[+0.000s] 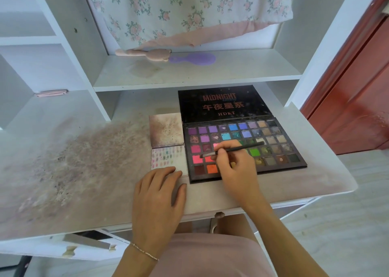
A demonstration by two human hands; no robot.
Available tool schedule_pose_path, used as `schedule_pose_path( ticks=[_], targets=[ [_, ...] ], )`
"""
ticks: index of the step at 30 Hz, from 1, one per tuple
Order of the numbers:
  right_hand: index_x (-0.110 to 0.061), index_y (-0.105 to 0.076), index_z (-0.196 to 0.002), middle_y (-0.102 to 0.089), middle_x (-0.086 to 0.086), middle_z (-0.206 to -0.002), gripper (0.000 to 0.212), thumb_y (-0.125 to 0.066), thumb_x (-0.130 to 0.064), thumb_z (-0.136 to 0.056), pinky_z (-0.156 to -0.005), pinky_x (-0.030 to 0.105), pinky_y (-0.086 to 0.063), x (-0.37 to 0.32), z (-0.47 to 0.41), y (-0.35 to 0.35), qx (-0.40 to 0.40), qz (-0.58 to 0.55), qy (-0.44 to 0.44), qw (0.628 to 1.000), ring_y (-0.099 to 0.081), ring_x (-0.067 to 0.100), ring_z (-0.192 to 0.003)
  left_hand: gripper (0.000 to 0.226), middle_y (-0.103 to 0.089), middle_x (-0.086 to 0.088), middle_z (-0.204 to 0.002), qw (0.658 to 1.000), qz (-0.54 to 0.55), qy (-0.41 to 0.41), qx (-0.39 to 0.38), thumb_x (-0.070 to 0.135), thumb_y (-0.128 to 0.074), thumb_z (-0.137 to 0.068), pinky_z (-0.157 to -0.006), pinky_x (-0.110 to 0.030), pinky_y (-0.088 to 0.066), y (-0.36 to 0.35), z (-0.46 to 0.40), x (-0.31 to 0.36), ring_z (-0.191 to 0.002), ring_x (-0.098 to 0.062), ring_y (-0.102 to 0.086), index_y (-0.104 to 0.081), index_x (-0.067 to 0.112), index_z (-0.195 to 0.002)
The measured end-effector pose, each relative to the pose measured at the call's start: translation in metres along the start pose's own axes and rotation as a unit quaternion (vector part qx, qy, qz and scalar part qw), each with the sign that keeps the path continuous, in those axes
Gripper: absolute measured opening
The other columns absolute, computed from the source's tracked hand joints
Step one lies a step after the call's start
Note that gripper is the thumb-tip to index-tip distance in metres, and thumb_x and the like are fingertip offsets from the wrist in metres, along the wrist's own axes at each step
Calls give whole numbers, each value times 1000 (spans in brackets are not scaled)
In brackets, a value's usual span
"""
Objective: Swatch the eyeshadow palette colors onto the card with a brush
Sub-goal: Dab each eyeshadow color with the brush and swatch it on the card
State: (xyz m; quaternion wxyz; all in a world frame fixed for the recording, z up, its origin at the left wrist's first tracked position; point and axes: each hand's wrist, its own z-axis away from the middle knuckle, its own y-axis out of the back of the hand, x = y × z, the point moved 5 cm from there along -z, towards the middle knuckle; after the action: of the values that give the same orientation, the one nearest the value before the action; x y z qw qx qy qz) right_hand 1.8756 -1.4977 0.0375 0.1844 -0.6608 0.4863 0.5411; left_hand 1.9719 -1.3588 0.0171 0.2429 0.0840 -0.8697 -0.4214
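While the right hand (pixel 233 163) pinches the brush (pixel 233 149) between thumb and curled fingers, the bristle end lies over the pink-red pan in the lower left part of the eyeshadow palette (pixel 273 142); whether the bristles touch the powder cannot be told. The brush handle runs up and to the right, above the green pans.

The palette lies open on the desk surface (pixel 294 184), its black lid (pixel 221 104) folded flat away from the person and printed with "MIDNIGHT" and "HDKT". The pans sit in rows: purples and blues at the top left, pinks and reds at the lower left, greens in the middle, browns and greys at the right.

The card (pixel 168 157) lies just beside the palette's left edge, touching or nearly touching it. Its upper panel is smeared brownish; its lower panel carries rows of small colour swatches on the left part, with the right part still white.

The left hand (pixel 160 194) rests palm down on the desk, fingers straight and held close together, with the fingertips (pixel 168 170) on the lower edge of the card. A thin bracelet (pixel 145 251) circles the left wrist.

The desk surface left of the card is covered with brownish powder stains (pixel 84 160). On the shelf (pixel 210 76) above the palette lie a pink bear-shaped item (pixel 147 54) and a purple brush-like item (pixel 193 58), touching end to end. A floral cloth (pixel 189 9) hangs behind them.
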Motion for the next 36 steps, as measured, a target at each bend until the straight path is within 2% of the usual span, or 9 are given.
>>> schedule_pose_path(
  ticks=[2, 4, 9, 13, 17, 23, 29, 36],
  targets=[
    [-33, -50, -79, -57, -5, -65, 26, -48, -8, -87, -54, 23, -48, -4, -1, -16, -27, -9, -3, 1000, -57, 11, -61, 34, -68, -5, -99, 1000, -16, 12, 14, 29, -47, -82, -81, -38, -47, 3, 2, -4, -92, -28, -61, -71, 9, -94],
    [-33, -49, -79, -57, -3, -66, 27, -49, -8, -88, -56, 26, -48, -8, -4, -29, -47, -6, -1, 999, -56, 16, -63, 34, -68, -6, -98, 999, -23, 21, 20, 29, -47, -82, -81, -39, -49, 3, 2, -5, -91, -29, -62, -71, 9, -94],
    [-35, -47, -78, -60, 5, -67, 29, -51, -9, -88, -56, 24, -47, -8, -7, -42, -63, 22, 5, 998, -55, 13, -63, 33, -68, -4, -97, 999, -24, 29, 21, 29, -46, -82, -77, -37, -49, 1, 2, -4, -90, -26, -61, -71, 11, -92],
    [-36, -47, -79, -57, -10, -68, 30, -51, -7, -88, -57, 15, -47, -4, -6, -40, -66, 20, 5, 998, -57, 7, -69, 32, -68, -2, -98, 999, -23, 29, 19, 30, -47, -83, -78, -36, -49, 0, 3, -6, -91, -24, -60, -71, 12, -93],
    [-26, -52, -84, -60, -6, -71, 17, -52, -9, -87, -61, 14, -48, -1, -5, -44, -92, 46, -2, 995, -58, 5, -71, 31, -68, -1, -98, 999, -27, 27, 18, 29, -48, -82, -79, -34, -45, -1, 2, -6, -93, -22, -59, -71, 13, -93],
    [-24, -55, -88, -63, -2, -77, 10, -52, -15, -88, -62, 18, -49, 2, -5, -48, -105, 78, -14, 991, -59, 6, -69, 31, -68, 0, -97, 999, -27, 34, 17, 29, -47, -82, -79, -33, -47, 0, 2, -6, -91, -22, -61, -72, 13, -92],
    [-24, -55, -85, -56, -9, -70, 8, -52, -16, -87, -56, 11, -42, 5, -5, -49, -108, 102, -18, 989, -52, 2, -60, 31, -68, 0, -97, 999, -24, 38, 9, 30, -47, -82, -79, -34, -48, 0, 1, -5, -91, -22, -61, -72, 14, -92],
    [-22, -56, -88, -59, -4, -75, 8, -51, -15, -88, -59, 16, -42, 5, -6, -50, -120, 96, -22, 988, -54, 5, -65, 31, -68, -1, -97, 999, -25, 41, 4, 29, -47, -81, -78, -35, -49, 1, 1, -5, -91, -23, -61, -72, 13, -91]
  ],
)
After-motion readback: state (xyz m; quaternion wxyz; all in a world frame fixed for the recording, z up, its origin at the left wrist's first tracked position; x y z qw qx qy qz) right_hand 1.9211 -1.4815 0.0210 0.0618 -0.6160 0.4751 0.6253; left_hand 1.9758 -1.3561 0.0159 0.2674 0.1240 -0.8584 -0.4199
